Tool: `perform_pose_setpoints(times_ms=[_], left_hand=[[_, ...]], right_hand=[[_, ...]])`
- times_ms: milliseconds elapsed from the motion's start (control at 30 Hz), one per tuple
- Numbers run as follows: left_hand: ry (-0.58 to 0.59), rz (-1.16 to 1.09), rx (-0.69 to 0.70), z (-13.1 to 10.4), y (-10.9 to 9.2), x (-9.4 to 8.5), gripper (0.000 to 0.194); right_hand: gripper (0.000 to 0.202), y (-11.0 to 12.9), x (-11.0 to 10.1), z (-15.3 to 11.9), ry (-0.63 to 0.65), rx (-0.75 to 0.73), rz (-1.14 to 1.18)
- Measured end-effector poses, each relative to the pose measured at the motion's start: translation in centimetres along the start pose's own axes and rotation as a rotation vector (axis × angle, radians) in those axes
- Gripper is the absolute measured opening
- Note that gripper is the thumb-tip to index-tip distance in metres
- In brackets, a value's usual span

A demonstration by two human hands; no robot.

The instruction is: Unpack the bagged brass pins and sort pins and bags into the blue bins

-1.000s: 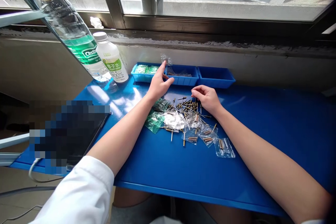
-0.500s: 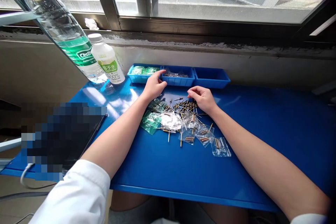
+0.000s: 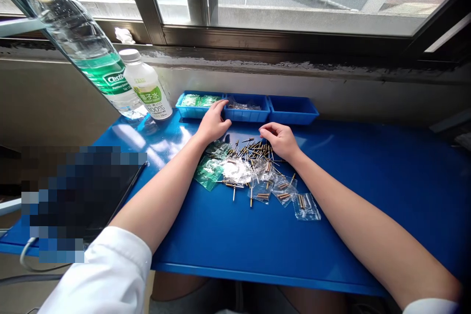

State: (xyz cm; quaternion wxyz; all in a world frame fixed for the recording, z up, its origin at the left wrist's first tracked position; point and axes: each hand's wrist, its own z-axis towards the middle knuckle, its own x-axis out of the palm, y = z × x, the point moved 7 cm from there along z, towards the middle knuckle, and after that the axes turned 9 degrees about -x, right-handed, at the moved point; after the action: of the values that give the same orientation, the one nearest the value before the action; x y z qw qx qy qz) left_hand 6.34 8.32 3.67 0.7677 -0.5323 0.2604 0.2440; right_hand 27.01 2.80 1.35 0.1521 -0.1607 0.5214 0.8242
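My left hand (image 3: 214, 122) is at the front of the blue bins, thumb and forefinger apart. Its fingertips are at the border between the left bin (image 3: 198, 114) of green-tinted packets and the middle bin (image 3: 246, 116) of clear packets; I see nothing held. My right hand (image 3: 282, 140) hovers at the right edge of a pile of slim metal pins (image 3: 257, 150), brass-coloured and dark with silvery shafts. Its thumb and fingers are pinched together; what they hold, if anything, is too small to tell. Below lie small clear bags (image 3: 283, 187) with copper-coloured rods and a green bag (image 3: 209, 172).
The right blue bin (image 3: 293, 117) shows no contents. A large water bottle (image 3: 99, 71) and a white drink bottle (image 3: 149, 89) stand at the back left. A dark blurred object (image 3: 81, 191) with a cable lies on the left of the blue table (image 3: 235, 245).
The whole view has shifted slightly, moving the scene a little left. Both hands keep nearly the same place and shape over the table.
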Motion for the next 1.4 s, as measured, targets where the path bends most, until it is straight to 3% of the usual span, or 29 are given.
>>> perform_pose_setpoints(times_ms=[300, 467, 633, 800, 933, 1033, 1133, 1233, 1333, 1400], left_hand=[[0.109, 0.076, 0.064, 0.6, -0.3, 0.8, 0.070], [0.070, 0.074, 0.002, 1.1, -0.7, 0.0, 0.075], [0.150, 0.009, -0.100, 1.6, -0.8, -0.2, 0.079], [0.201, 0.009, -0.087, 1.4, -1.1, 0.0, 0.079], [0.218, 0.099, -0.067, 1.2, -1.3, 0.4, 0.072], [0.118, 0.083, 0.010, 1.2, -1.8, -0.2, 0.062], [0.028, -0.036, 0.077, 0.8, -2.0, -0.9, 0.038], [0.145, -0.223, 0.028, 0.2, -1.2, -0.3, 0.019], [0.332, -0.352, -0.055, -0.7, -0.2, 1.0, 0.016], [0.387, -0.371, -0.094, -1.2, 0.3, 1.6, 0.016]], right_hand=[[0.022, -0.3, 0.3, 0.1, 0.025, -0.013, -0.028], [0.022, -0.1, 0.5, 0.1, 0.046, -0.023, -0.048], [0.021, 0.2, 0.6, 0.1, 0.076, -0.017, -0.066], [0.021, 0.3, 0.6, 0.1, 0.086, -0.018, -0.076], [0.021, 0.3, 0.6, 0.0, 0.087, -0.017, -0.079], [0.021, 0.1, 0.7, 0.1, 0.084, -0.020, -0.067], [0.021, 0.1, 0.6, 0.1, 0.069, -0.021, -0.041], [0.022, 0.2, 0.6, 0.0, 0.060, -0.023, -0.048], [0.020, 0.8, 0.5, -0.2, 0.079, -0.037, -0.093], [0.020, 1.3, 0.6, -0.4, 0.111, -0.064, -0.127]])
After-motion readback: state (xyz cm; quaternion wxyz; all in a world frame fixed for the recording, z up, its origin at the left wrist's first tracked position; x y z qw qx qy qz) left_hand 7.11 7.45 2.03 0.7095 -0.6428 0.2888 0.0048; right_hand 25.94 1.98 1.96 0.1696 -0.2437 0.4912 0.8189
